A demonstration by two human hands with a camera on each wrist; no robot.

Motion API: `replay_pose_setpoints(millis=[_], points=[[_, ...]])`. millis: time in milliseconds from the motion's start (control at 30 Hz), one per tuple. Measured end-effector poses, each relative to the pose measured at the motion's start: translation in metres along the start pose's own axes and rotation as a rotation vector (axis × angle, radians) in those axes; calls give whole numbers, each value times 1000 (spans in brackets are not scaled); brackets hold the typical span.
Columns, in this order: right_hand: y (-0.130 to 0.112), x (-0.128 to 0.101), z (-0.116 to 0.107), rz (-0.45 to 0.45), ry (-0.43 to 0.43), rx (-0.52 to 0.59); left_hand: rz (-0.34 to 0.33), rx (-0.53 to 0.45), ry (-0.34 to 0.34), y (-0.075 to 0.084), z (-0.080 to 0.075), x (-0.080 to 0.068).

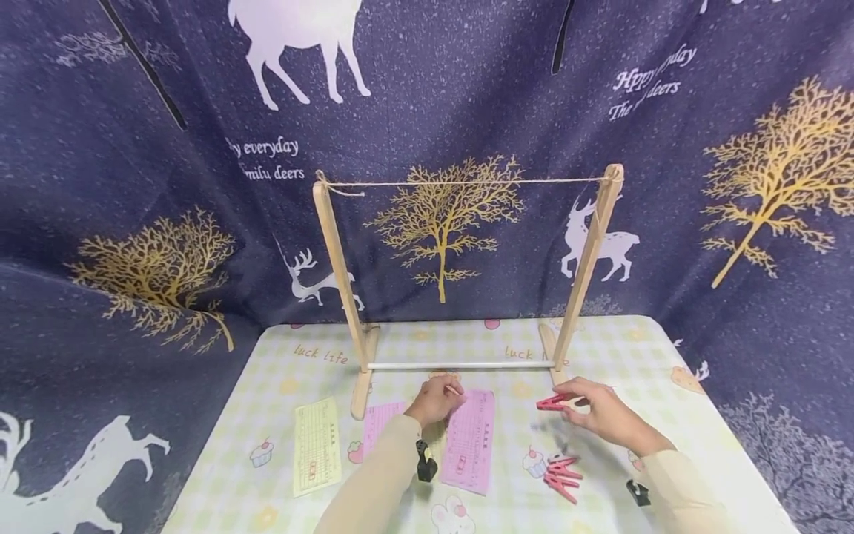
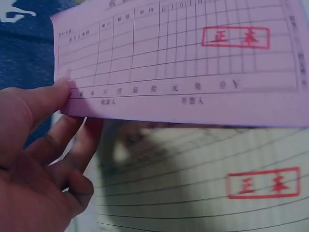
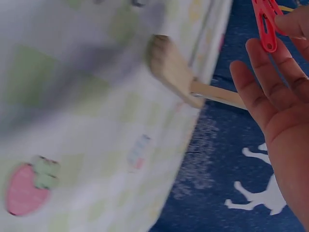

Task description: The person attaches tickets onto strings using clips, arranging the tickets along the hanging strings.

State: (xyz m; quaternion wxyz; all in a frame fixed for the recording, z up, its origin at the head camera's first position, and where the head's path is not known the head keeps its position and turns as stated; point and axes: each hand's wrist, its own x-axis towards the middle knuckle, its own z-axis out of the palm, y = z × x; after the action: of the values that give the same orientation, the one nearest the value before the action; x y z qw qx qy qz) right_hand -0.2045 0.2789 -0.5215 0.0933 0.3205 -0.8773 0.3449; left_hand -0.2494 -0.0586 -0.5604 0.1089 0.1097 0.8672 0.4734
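Note:
My left hand (image 1: 437,400) pinches one short edge of a pink receipt slip (image 1: 470,445) between thumb and fingers. In the left wrist view the pink slip is raised, with a pale slip (image 2: 193,188) bearing a red stamp below it. My right hand (image 1: 607,415) holds a red clothespin (image 1: 551,403) above the table, near the right foot of the wooden stand. The right wrist view has this clothespin (image 3: 266,24) between thumb and fingers. Several more red clothespins (image 1: 563,475) lie together on the table below that hand.
A wooden stand (image 1: 340,267) has twine (image 1: 467,182) strung between its post tops and a white rod (image 1: 460,365) low down. On the left lie a yellow slip (image 1: 316,449) and another pink slip (image 1: 382,421), partly hidden by my left arm. A dark printed curtain (image 1: 467,96) hangs behind.

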Motion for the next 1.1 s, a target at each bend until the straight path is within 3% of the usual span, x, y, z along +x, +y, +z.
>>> replay_pose_setpoints(millis=[267, 400, 667, 833, 967, 1100], points=[[-11, 24, -21, -121, 59, -44, 51, -136, 71, 20, -13, 0], [-16, 34, -31, -93, 66, -43, 84, -173, 91, 29, -20, 0], [-32, 54, -53, -13, 66, 3, 115, -338, 143, 48, -44, -4], [-38, 67, -60, -35, 76, 26, 123, -366, 181, 55, -59, -7], [-43, 76, -64, -75, 69, 27, 117, -319, 198, 59, -72, -8], [-48, 88, -69, -96, 51, 18, 162, -268, 229, 65, -85, -7]])
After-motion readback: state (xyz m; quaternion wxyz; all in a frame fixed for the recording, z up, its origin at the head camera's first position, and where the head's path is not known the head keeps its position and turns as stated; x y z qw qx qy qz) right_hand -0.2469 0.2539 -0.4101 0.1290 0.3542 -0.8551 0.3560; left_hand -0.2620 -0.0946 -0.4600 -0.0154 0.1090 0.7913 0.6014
